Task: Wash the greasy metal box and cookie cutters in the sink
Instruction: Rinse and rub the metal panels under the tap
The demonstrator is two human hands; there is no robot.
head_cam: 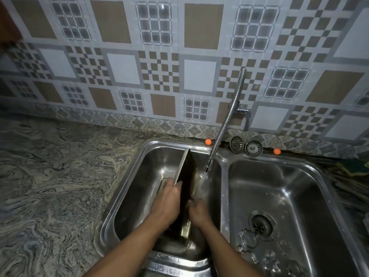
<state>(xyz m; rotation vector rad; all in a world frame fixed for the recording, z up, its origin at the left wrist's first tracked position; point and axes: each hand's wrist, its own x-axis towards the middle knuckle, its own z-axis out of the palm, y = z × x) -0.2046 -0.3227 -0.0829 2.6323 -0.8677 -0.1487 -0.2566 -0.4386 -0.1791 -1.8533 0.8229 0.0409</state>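
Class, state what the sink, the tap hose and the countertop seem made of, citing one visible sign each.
Sink: likely stainless steel, brushed; grey sheen with soft reflections.
Tap hose: likely chromed metal, ribbed and flexible; bright highlights along its coils.
Countertop: probably polished granite or similar stone; swirling grey-beige veins, though a printed laminate cannot be excluded.

The head camera looks forward and down, close above the sink [289, 196].

Brown-and-white checkered wall tiles [159, 70], marbled counter [60, 176]
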